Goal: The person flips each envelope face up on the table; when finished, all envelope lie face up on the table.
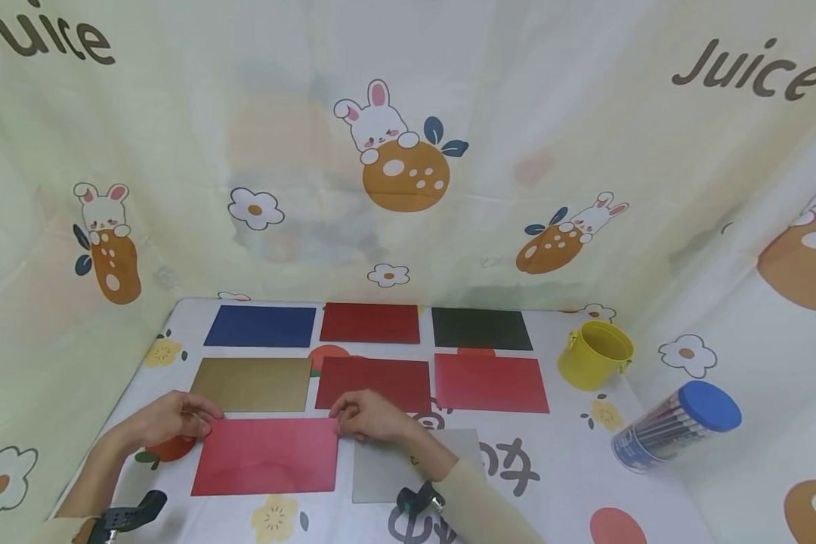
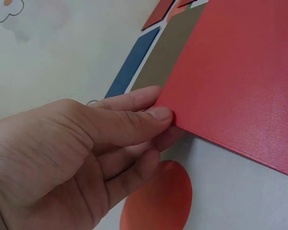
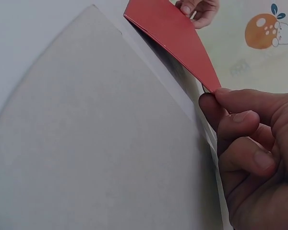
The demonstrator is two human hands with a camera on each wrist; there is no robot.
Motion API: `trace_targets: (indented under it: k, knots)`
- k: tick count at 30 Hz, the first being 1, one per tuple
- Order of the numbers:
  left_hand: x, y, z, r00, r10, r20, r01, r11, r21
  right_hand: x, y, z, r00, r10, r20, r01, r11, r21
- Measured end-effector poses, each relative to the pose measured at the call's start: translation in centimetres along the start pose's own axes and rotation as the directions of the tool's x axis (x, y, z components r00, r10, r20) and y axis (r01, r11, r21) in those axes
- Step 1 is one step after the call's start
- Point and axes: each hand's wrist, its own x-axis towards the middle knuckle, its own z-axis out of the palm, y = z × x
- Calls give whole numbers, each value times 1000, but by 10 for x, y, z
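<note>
Both hands hold a pinkish-red paper card (image 1: 265, 457) by its two far corners, low over the near left of the table. My left hand (image 1: 177, 417) pinches the left corner between thumb and fingers, and in the left wrist view the thumb (image 2: 158, 115) lies on top of the card's surface. At the opposite corner, thumb and forefinger of my right hand (image 1: 367, 415) pinch the card, the other fingers curled in the right wrist view. A pale grey card (image 1: 381, 468) lies under the right forearm, partly hidden by it.
Behind are a gold card (image 1: 251, 385), a dark red card (image 1: 374, 381) and a pink-red card (image 1: 493, 384). Farther back lie blue (image 1: 261, 326), red (image 1: 370, 323) and dark green (image 1: 481, 329) cards. A yellow bucket (image 1: 588, 363) and a blue-lidded pen tub (image 1: 673, 427) stand at right.
</note>
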Motion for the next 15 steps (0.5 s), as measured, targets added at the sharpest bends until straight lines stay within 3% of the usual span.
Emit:
trace_targets:
  k: [15]
  knots:
    - [2, 6, 0, 1000, -1, 6, 0, 989, 148, 5, -5, 4, 1000, 11, -29, -15, 990, -140]
